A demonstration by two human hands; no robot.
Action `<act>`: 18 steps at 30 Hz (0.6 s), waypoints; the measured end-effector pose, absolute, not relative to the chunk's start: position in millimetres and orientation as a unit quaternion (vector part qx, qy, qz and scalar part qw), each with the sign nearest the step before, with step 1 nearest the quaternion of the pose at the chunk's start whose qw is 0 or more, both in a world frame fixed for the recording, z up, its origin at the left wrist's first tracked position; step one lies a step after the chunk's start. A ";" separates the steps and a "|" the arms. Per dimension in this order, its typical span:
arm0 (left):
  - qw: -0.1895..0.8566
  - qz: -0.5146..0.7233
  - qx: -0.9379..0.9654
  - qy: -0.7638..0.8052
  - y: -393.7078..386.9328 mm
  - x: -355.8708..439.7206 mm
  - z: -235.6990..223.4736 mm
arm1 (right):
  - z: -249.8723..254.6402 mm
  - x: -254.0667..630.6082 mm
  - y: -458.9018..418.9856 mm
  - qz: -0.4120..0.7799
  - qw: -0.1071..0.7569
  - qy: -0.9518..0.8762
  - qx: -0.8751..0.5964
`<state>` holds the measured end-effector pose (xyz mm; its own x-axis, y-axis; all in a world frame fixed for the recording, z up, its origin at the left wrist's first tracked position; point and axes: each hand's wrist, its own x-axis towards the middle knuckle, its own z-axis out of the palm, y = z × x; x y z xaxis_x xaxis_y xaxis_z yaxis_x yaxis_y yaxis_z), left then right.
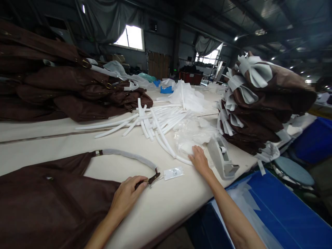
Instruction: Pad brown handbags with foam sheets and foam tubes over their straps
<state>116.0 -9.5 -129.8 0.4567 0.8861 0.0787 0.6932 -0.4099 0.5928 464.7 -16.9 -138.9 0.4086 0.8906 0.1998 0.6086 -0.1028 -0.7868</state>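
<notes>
A dark brown bag (52, 200) lies on the table at the left, its strap (129, 154) curving across, wrapped in a pale sleeve. My left hand (129, 193) is closed on the bag's strap end by the metal fitting. A clear-wrapped tag (173, 173) hangs from there onto the table. Farther right, my right hand (201, 160) has its fingers curled at the near end of a white foam tube (166, 143); that end is partly hidden under the hand. Crumpled clear plastic (192, 135) lies just beyond its fingertips.
A tape dispenser (221, 157) stands right of my right hand. Loose foam tubes (145, 121) and white tissue sheets (186, 97) lie behind. Brown bags are piled at left (64, 83) and right (269, 107). A blue bin (280, 207) sits below the table's right edge.
</notes>
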 end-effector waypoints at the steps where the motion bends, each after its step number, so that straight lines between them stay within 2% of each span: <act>1: 0.247 0.198 0.816 0.483 -9.5 115.9 -130.0 | -140.9 468.3 -13.9 0.171 0.422 -0.522 -0.722; 6: 0.234 0.232 0.824 0.462 -8.6 113.6 -129.1 | -131.6 485.3 -9.7 0.192 0.405 -0.560 -0.697; 11: 0.222 0.210 0.854 0.421 -7.6 109.3 -127.2 | -113.7 500.1 -14.2 0.200 0.381 -0.602 -0.673; 18: 0.211 0.212 0.857 0.419 -14.0 106.8 -124.6 | -106.2 498.5 -19.4 0.142 0.332 -0.618 -0.698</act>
<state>106.8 -14.0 -124.6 0.5584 0.8082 0.1871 0.6289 -0.5595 0.5398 498.5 -19.4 -106.2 0.1963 0.9574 0.2120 0.7681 -0.0157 -0.6401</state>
